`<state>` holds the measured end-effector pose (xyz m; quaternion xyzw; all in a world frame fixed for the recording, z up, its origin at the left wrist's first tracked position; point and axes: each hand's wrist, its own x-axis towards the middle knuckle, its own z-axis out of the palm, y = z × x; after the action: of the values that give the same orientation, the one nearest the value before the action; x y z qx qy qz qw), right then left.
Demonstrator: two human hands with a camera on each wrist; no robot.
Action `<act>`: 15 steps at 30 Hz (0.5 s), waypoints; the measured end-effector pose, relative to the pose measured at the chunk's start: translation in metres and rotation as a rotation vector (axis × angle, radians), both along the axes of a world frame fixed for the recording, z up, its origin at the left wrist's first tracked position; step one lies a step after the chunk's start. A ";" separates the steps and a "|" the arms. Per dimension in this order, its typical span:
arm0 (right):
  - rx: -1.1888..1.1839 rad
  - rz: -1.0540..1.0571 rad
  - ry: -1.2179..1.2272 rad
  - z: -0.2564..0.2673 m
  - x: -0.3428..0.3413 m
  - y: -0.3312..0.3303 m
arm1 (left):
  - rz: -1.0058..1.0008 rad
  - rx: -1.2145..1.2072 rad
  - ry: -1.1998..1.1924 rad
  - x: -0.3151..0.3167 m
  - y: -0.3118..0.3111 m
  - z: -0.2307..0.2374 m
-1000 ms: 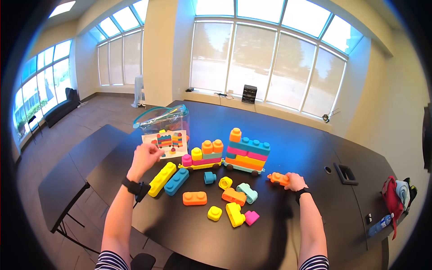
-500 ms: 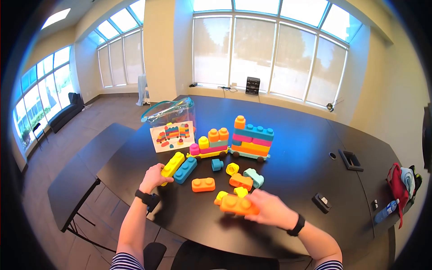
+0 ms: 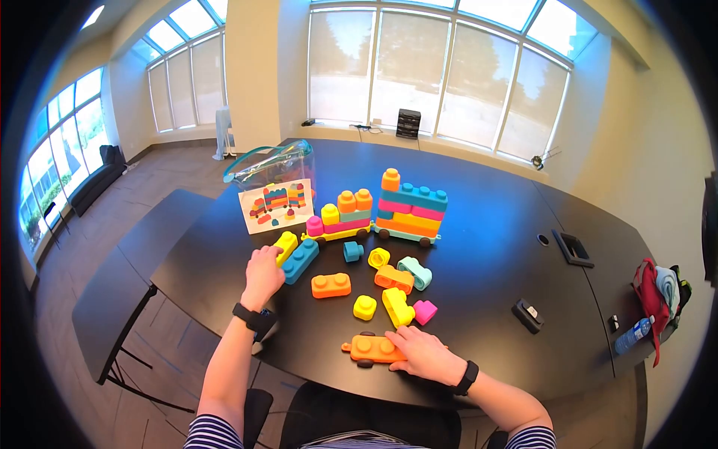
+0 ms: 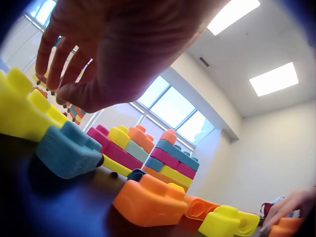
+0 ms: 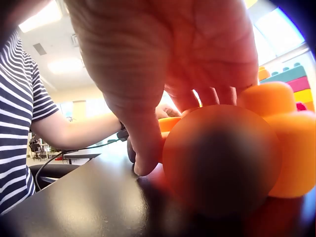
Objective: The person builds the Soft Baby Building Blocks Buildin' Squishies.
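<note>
My right hand (image 3: 426, 358) grips the right end of an orange wheeled base (image 3: 366, 349) near the table's front edge, thumb on the near side. Two studs and dark wheels show on the base. Over at the left, my left hand (image 3: 263, 271) hangs with loose fingers over the near end of a long yellow block (image 3: 285, 246), beside a long blue block (image 3: 301, 261). In the left wrist view nothing shows between its fingers and thumb. Loose blocks lie between the hands: an orange one (image 3: 330, 285), a yellow cube (image 3: 365, 307), a yellow arched one (image 3: 396, 307) and a pink one (image 3: 425, 312).
Behind stand two built wagons, a low yellow-based one (image 3: 340, 233) and a taller one (image 3: 413, 212). A picture card (image 3: 277, 207) leans on a clear bag (image 3: 280, 161). To the right are a black device (image 3: 528, 316), a table socket (image 3: 574, 249) and a water bottle (image 3: 634, 334).
My right hand has brought the orange wheeled base from the right side to the front middle and lowered it. My left hand has left the picture card and come down to the long yellow block.
</note>
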<state>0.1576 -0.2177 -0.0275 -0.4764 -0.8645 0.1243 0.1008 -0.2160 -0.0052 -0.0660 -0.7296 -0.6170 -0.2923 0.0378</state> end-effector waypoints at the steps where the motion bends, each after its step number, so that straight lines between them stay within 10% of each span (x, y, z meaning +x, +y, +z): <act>1: 0.006 -0.008 0.006 0.002 0.000 -0.002 | -0.034 -0.022 -0.035 0.007 0.001 0.002; 9: 0.104 -0.099 0.018 0.036 0.020 -0.017 | 0.130 -0.057 0.362 0.049 0.006 0.001; 15: 0.102 -0.156 0.039 0.032 0.038 -0.027 | 0.058 0.078 0.094 0.049 -0.031 0.045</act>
<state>0.1955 -0.2448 0.0047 -0.5339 -0.8280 0.0809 0.1511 -0.1666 -0.0360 -0.0213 -0.7224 -0.6236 -0.2802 0.1038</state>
